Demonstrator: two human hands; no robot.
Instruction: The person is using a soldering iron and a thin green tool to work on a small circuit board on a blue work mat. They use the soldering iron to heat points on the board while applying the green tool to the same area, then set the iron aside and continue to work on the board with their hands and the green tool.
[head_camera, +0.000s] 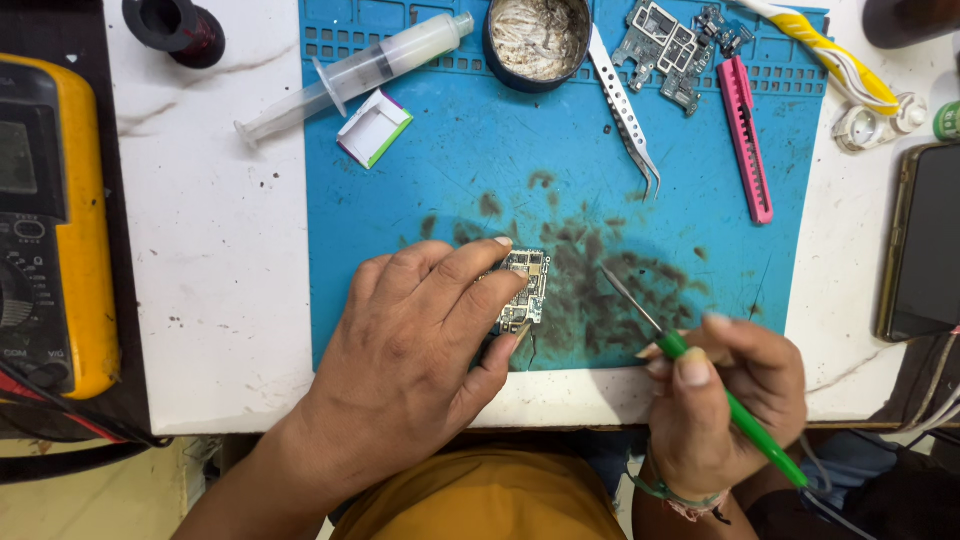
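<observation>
My left hand (420, 335) lies palm down over the near edge of the blue work mat (420, 190), fingers curled and pressing a small circuit board (524, 288) flat against the stained patch of the mat; the board shows just past my fingertips. My right hand (715, 395) comes up from below with the wrist bent, thumb and fingers pinched around a green-handled soldering iron (700, 375), held like a pen, its thin metal tip angled toward the board but stopping just short of it. Farther up the mat lie steel tweezers (625, 115), a pink tool (746, 135), a second circuit board (672, 50), a round tin (537, 40) and a syringe (360, 72). A yellow multimeter (55, 225) sits far left.
</observation>
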